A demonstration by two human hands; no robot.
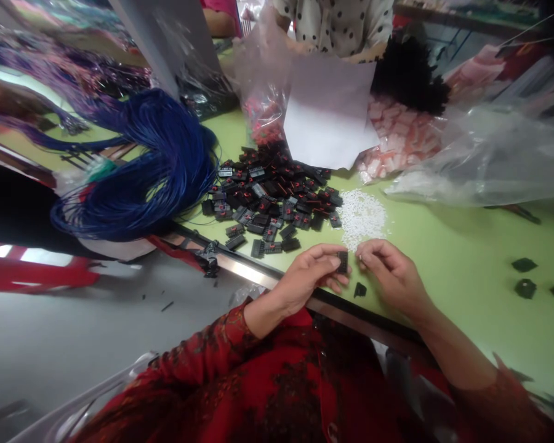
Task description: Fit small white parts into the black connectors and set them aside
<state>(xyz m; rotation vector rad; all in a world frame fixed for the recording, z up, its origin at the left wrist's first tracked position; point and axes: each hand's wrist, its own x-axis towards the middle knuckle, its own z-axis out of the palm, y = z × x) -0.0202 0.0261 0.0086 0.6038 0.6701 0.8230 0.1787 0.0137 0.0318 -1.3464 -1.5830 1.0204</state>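
My left hand [311, 274] holds a small black connector [342, 263] between thumb and fingers, near the table's front edge. Just right of it, my right hand [390, 271] has thumb and forefinger pinched together; whatever is between them is too small to make out. Beyond the hands lies a scatter of tiny white pieces [362, 215]. A pile of black connectors [277, 200], some with red parts, spreads to its left. One black piece [360, 289] rests on the green table [443, 246] below the gap between my hands.
A thick bundle of blue wires [166, 160] lies at the left. Behind are a white sheet [330, 114], a bag of pinkish pieces [399, 135] and clear plastic [493, 154]. Several black parts [525, 288] sit far right. A person in a dotted shirt [341, 24] is opposite.
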